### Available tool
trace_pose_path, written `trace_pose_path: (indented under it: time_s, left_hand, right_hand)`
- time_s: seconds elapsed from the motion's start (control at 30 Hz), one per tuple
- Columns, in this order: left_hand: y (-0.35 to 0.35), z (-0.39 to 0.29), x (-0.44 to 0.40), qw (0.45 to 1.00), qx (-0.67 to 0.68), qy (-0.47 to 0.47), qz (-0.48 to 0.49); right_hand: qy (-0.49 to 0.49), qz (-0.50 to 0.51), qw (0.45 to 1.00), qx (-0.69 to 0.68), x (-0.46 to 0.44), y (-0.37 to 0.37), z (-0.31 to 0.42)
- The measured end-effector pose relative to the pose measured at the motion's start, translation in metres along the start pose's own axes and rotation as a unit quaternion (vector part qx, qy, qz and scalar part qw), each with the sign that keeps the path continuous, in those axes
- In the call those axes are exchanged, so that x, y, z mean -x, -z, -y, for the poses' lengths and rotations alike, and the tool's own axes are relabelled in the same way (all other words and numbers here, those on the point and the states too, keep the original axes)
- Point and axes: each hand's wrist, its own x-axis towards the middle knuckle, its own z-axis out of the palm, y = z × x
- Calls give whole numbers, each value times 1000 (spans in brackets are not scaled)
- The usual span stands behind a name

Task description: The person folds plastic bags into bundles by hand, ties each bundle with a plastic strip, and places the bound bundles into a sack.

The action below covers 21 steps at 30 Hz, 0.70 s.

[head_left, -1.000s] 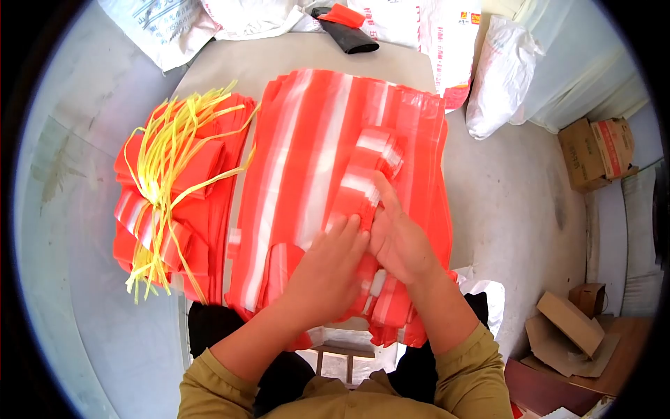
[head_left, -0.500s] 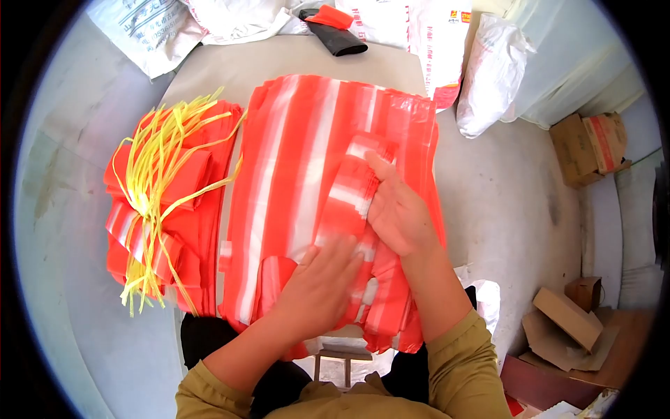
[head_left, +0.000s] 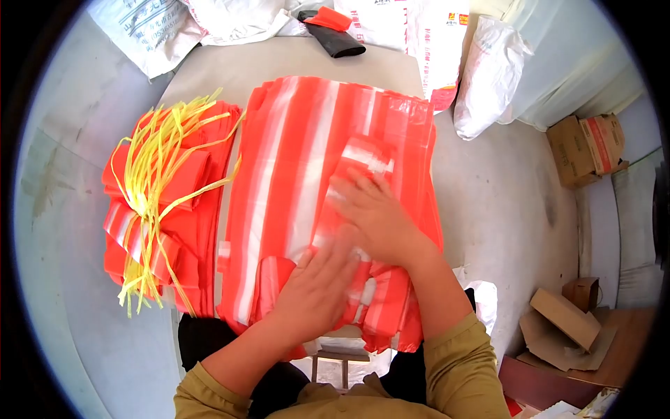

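A thick stack of red-and-white striped plastic bags lies in front of me. On top of it rests a folded striped bag bundle. My right hand lies flat across this bundle, fingers stretched out. Lower down, my left hand presses flat on the same folded plastic, its fingertips a little blurred. The hands are close together near the middle. Below them, folded bag ends hang at the front edge of the stack.
Left of the stack sit folded red bags with yellow ties on them. A black roll lies at the table's back edge. White printed sacks stand behind. Cardboard boxes are on the right.
My right hand has moved from the bundle's right edge onto its top, turning palm down and flat. My left hand has stayed nearly in place.
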Motion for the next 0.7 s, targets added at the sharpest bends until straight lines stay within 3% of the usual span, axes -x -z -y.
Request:
trace_pose_path:
  time_s: [0.1, 0.2, 0.27, 0.4, 0.5, 0.6, 0.7]
  left_hand:
    - [-2, 0, 3, 1000, -7, 0, -4]
    - [-4, 0, 4, 1000, -12, 1, -14]
    - [-5, 0, 6, 1000, -9, 2, -15]
    - [1, -5, 4, 1000, 10, 6, -25]
    - [0, -8, 3, 999, 29, 26, 11]
    - [2, -13, 5, 993, 104, 45, 26]
    - [-2, -12, 10, 989, 145, 19, -30]
  right_hand:
    - [-143, -135, 980, 39, -2, -7, -8]
    - [-205, -212, 955, -29, 10, 7, -12]
    - [-244, -162, 947, -132, 16, 20, -5]
    - [-246, -113, 941, -204, 21, 26, 14]
    - [-238, -136, 930, -245, 22, 20, 19]
    - [-205, -168, 889, -374, 22, 8, 18]
    - [-212, -164, 882, -389, 24, 1, 23]
